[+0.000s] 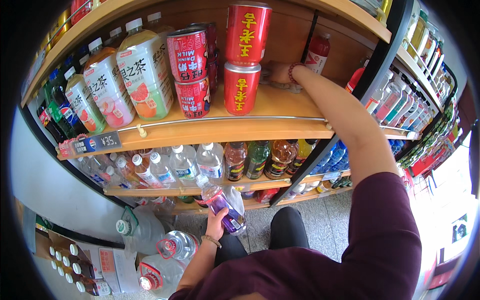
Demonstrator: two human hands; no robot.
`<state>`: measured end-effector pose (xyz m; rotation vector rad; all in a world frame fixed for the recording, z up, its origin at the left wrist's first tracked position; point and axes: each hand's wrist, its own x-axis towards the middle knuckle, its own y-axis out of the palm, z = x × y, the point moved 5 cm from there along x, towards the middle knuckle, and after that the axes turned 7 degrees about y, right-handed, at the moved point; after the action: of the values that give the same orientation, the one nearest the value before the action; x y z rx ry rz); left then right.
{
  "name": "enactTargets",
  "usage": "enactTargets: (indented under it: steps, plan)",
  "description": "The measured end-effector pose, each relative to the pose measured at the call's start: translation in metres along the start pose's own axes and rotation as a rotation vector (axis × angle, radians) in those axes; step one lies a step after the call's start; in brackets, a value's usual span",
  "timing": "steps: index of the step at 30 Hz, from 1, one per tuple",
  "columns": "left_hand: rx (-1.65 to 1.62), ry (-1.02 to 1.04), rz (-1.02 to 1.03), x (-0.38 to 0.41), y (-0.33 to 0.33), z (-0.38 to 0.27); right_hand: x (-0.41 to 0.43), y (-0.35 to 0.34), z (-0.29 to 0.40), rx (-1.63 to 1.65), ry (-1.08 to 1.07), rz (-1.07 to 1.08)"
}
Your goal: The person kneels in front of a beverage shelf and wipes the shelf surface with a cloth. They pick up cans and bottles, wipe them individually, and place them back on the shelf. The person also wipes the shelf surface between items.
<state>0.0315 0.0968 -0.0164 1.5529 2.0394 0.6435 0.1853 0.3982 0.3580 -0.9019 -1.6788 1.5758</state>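
Note:
In my left hand (216,224) is a clear plastic bottle with a purple label (225,212), held tilted in front of the lower shelves. A light grey cloth (235,198) shows behind that bottle. My right hand (278,72) reaches deep onto the upper wooden shelf (292,107), low against its board, with a greyish cloth (290,87) under it. Its fingers are partly hidden behind two stacked red drink cans (242,88). Just beyond my right wrist stands a bottle of red drink (318,54).
Stacked pink milk cans (189,75) and large fruit-tea bottles (140,71) fill the shelf's left. A metal rail (225,118) runs along its front. Bottles (236,161) line the shelf below. Water jugs (165,270) and a carton of bottles (71,262) stand at lower left.

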Motion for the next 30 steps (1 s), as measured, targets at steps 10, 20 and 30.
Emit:
enactTargets:
  steps: [10,20,30]
  plan:
    - [0.028,0.013,0.008,-0.004,0.001,-0.006,-0.121,0.001,0.015,0.259,-0.357,0.128]
    - [-0.029,0.029,-0.017,-0.010,0.002,-0.014,-0.063,-0.024,-0.018,-0.461,0.038,0.271]
    - [0.011,0.033,-0.021,-0.005,0.000,-0.009,-0.022,0.011,-0.072,-0.609,0.281,0.250]
